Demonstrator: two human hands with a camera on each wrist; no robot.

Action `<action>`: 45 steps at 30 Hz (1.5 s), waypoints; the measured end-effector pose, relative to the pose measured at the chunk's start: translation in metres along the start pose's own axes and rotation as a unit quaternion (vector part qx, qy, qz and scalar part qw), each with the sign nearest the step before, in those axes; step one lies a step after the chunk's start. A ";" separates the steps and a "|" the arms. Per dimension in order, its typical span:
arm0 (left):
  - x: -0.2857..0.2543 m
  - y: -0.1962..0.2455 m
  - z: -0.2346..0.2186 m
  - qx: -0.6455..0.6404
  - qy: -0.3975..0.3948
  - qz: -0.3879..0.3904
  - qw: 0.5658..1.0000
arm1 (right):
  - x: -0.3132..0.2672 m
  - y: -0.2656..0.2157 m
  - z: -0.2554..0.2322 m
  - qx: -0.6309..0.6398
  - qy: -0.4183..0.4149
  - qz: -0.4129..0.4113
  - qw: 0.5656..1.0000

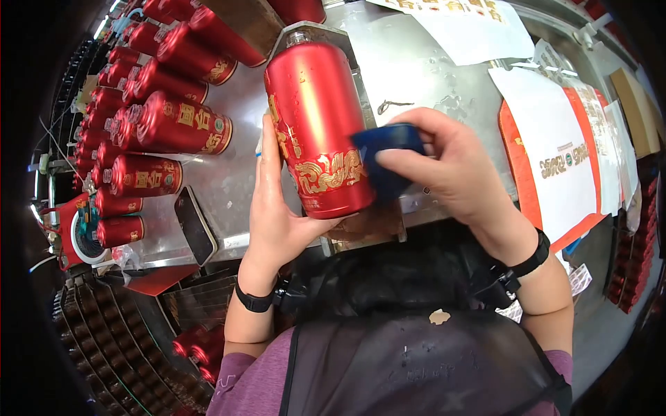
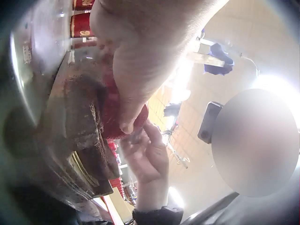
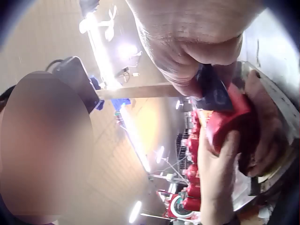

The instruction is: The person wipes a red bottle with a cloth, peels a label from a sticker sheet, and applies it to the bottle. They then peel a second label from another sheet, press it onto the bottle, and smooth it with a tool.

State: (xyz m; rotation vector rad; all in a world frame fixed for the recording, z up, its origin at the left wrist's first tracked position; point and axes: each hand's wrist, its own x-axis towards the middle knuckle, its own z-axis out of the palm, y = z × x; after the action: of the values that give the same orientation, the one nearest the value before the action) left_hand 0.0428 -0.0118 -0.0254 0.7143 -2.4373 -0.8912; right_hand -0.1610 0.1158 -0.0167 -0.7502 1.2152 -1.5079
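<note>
A large red bottle [image 1: 316, 118] with gold lettering and a gold dragon band lies tilted, its clear glass neck toward the far side. The left hand [image 1: 272, 208] holds it, fingers along its left side and thumb under the base. Pinched between the right hand's [image 1: 461, 170] thumb and fingers, a dark blue cloth [image 1: 392, 156] meets the bottle's lower right side. In the right wrist view the blue cloth [image 3: 215, 91] hangs from the right hand [image 3: 187, 42] beside the red bottle [image 3: 234, 117]. The left wrist view shows the left thumb on the bottle's base [image 2: 140, 119].
Many red bottles [image 1: 184, 125] stand at the left of the metal table [image 1: 236, 166]. A dark phone-like slab [image 1: 195, 225] lies near the front edge. Printed white sheets and a red-edged one [image 1: 555, 163] lie at the right. A brown block [image 2: 89, 126] is under the bottle.
</note>
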 end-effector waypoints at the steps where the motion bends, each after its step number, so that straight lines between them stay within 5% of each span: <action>1: 0.001 -0.002 0.000 -0.020 -0.002 0.005 1.000 | -0.003 0.009 -0.015 -0.054 0.036 0.049 0.997; 4: 0.002 -0.010 0.003 -0.044 -0.010 0.001 0.999 | -0.012 0.007 -0.016 -0.099 0.079 0.095 0.987; 6: -0.003 -0.010 0.006 -0.123 -0.006 -0.024 0.992 | -0.015 -0.013 0.010 -0.009 0.103 -0.042 0.994; 7: -0.003 -0.011 0.005 -0.121 -0.002 -0.025 0.992 | -0.012 -0.014 0.013 -0.106 0.071 -0.073 0.989; 12: -0.002 -0.014 0.006 -0.121 -0.003 -0.007 0.993 | 0.005 -0.005 -0.016 -0.141 0.113 -0.021 0.983; 15: -0.003 -0.012 0.006 -0.104 0.001 -0.016 0.994 | 0.000 -0.013 0.014 -0.239 0.048 -0.150 0.958; 18: 0.000 -0.009 0.004 -0.078 0.018 -0.014 0.997 | 0.021 -0.016 -0.020 -0.305 0.122 -0.082 0.941; 20: 0.000 -0.006 0.003 -0.055 0.021 0.006 0.998 | 0.007 -0.045 0.006 -0.258 0.057 -0.069 0.962; 22: 0.001 0.006 -0.002 -0.049 0.019 -0.011 0.999 | 0.009 -0.026 0.016 -0.353 -0.014 -0.204 0.913; 23: 0.001 0.012 -0.006 -0.044 0.013 -0.024 0.999 | 0.013 -0.037 0.010 -0.302 -0.008 -0.077 0.950; 24: 0.002 0.015 -0.009 -0.048 0.018 -0.026 0.998 | 0.020 -0.040 -0.001 -0.286 0.061 -0.039 0.955; 26: 0.001 0.020 -0.012 0.004 0.007 -0.016 1.000 | 0.016 -0.054 0.001 -0.367 0.078 -0.088 0.923; 28: 0.001 0.025 -0.016 0.019 -0.004 -0.022 1.000 | 0.010 -0.051 0.018 -0.413 -0.084 -0.194 0.886; 30: -0.001 0.024 -0.017 0.029 -0.012 -0.026 0.999 | 0.024 -0.048 0.003 -0.338 0.042 -0.056 0.939; 32: -0.004 0.017 -0.015 0.053 0.014 0.040 0.998 | 0.021 -0.060 0.003 -0.428 0.052 -0.127 0.894; 34: -0.010 0.008 -0.006 0.025 0.039 0.024 0.999 | 0.013 -0.064 0.024 -0.465 -0.128 -0.151 0.863; 36: -0.010 -0.003 0.001 -0.003 0.070 0.017 0.997 | 0.026 -0.052 0.011 -0.357 -0.018 -0.083 0.930; 38: -0.012 -0.012 0.008 -0.054 0.083 0.010 0.995 | 0.026 -0.063 0.008 -0.429 0.048 -0.137 0.891; 40: -0.006 -0.021 0.015 -0.102 0.066 0.006 0.993 | 0.016 -0.065 0.028 -0.468 -0.127 -0.164 0.859; 42: -0.004 -0.025 0.017 -0.148 0.052 0.009 0.988 | 0.025 -0.054 0.009 -0.365 -0.016 -0.066 0.929; 43: -0.004 -0.025 0.017 -0.144 0.055 0.016 0.988 | 0.029 -0.055 -0.003 -0.438 0.057 -0.147 0.885; 45: -0.006 -0.018 0.014 -0.126 0.063 0.015 0.990 | 0.014 -0.065 0.017 -0.467 -0.047 -0.136 0.872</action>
State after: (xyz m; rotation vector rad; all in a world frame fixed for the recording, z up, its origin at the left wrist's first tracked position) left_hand 0.0453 -0.0138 -0.0494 0.6187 -2.1693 -1.0839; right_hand -0.1707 0.0956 0.0478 -1.6628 1.8266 -0.9998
